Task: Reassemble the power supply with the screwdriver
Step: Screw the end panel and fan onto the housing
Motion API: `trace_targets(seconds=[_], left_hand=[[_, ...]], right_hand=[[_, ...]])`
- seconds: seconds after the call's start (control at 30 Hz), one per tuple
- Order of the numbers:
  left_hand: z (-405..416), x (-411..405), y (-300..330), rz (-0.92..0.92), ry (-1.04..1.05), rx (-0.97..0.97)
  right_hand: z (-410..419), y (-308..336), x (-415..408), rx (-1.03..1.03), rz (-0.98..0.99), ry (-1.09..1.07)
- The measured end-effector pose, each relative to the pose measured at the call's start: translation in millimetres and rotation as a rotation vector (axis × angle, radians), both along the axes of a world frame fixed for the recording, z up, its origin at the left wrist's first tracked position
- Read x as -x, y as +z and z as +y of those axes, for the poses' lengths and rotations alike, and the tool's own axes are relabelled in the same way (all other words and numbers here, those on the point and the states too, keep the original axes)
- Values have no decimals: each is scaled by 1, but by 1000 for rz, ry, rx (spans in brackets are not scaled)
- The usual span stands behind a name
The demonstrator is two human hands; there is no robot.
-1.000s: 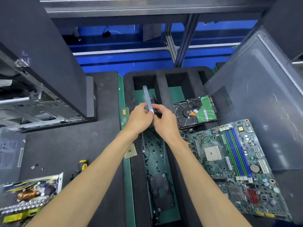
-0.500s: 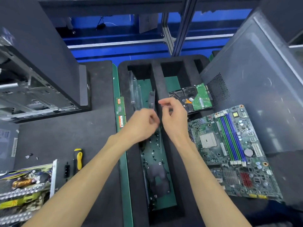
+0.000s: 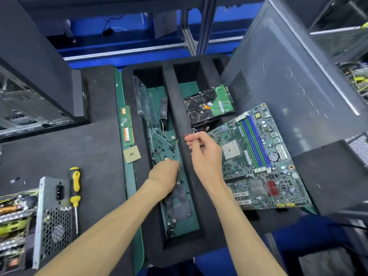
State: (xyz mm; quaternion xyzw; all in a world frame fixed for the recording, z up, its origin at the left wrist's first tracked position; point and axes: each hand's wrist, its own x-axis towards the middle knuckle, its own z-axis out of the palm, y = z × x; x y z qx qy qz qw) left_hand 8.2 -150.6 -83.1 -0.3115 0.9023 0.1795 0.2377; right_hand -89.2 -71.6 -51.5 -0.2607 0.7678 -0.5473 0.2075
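A: Hands?
B: Left hand (image 3: pixel 164 174) is down in the long compartment of the foam tray (image 3: pixel 207 232), fingers curled under among the loose screws (image 3: pixel 169 148). Can't tell whether it's pinching one. Right hand (image 3: pixel 203 154) rests over the foam divider just right of that compartment, fingers loosely curled, thumb and forefinger close together; can't tell if anything's between them.
A: Power supply?
B: Well left of the tray on the desk (image 3: pixel 59 148). Power supply (image 3: pixel 29 222) has its cover off, coil and yellow parts exposed, vented end panel with the socket facing the tray.
A: Screwdriver?
B: Yellow-and-black screwdriver (image 3: pixel 74 190) lies just beside that panel, tip toward the person. Neither hand touches it.
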Motion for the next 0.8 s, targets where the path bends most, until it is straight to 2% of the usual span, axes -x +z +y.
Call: trace_targets(seconds=[0.27, 0.4, 0.67, 0.8], left_hand=[[3, 0, -12, -10, -83, 46], [4, -2, -8, 2, -51, 38], [5, -6, 39, 391, 163, 100], [4, -29, 74, 519, 321, 77]], right_hand=[[20, 5, 4, -5, -95, -36], [23, 4, 3, -36, -102, -20], [12, 13, -14, -32, -125, 47], [-2, 27, -29, 11, -120, 112]])
